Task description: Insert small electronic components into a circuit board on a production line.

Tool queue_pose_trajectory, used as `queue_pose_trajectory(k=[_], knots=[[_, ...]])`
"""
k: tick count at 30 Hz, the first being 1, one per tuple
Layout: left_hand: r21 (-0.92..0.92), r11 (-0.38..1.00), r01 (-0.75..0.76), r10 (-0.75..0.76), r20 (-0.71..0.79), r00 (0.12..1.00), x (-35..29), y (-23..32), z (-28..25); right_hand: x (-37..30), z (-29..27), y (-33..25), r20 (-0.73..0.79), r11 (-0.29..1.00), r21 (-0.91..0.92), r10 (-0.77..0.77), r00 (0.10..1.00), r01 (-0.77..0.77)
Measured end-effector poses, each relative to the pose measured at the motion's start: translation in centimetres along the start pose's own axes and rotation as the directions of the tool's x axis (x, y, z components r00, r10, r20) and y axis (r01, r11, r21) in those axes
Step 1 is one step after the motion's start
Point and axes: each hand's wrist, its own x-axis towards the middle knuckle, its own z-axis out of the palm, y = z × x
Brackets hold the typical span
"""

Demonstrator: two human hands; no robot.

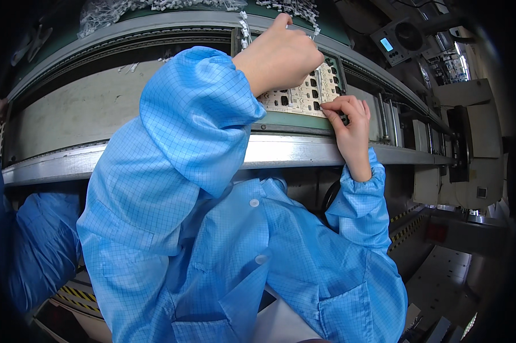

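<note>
A cream circuit board (299,103) with rows of black parts lies in a green-edged carrier (292,119) on the conveyor. Over its far left portion my left hand (283,56) is bent, back of the hand up. Its fingers are curled near white cable connectors (245,28) at the far rail; what they hold is hidden. My right hand (352,123) rests at the board's near right side. Thumb and forefinger are pinched together beside a black part (316,106); anything between them is too small to make out. Thin white leads (321,80) stretch across the board.
A metal rail (286,150) runs along the conveyor's near side. Beyond the far rail lies a clear bag of white connectors (118,14), with another pile (295,7) beside it. A few loose connectors (133,67) lie on the belt. At left is another person's blue sleeve (43,246).
</note>
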Motion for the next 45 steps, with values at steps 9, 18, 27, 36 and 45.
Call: queue_pose_trajectory(k=[9,18,27,36,45], knots=[[-0.036,0.999,0.005,-0.005,0.014,1.000,-0.1,0.1,-0.1,-1.2,-1.4,-1.3,0.078,0.970,-0.197,-0.128,0.989,0.141],[0.107,0.948,0.300,-0.285,-0.135,0.949,0.2,-1.4,-3.7,-0.6,-2.6,4.8,-0.004,0.902,-0.410,0.144,0.990,-0.133],[0.258,0.731,0.632,-0.682,0.312,0.661,0.6,-1.1,-11.3,0.4,-4.2,6.4,0.276,0.913,0.282,0.217,0.936,-0.295],[0.395,0.629,0.670,-0.775,0.255,0.578,0.5,-3.5,-8.1,9.1,0.2,-0.1,0.089,0.988,0.135,-0.084,0.993,0.072],[0.312,0.738,0.598,-0.629,-0.002,0.778,-0.4,-4.2,-0.4,18.6,7.9,-2.4,-0.010,0.943,0.190,-0.277,0.961,0.274]])
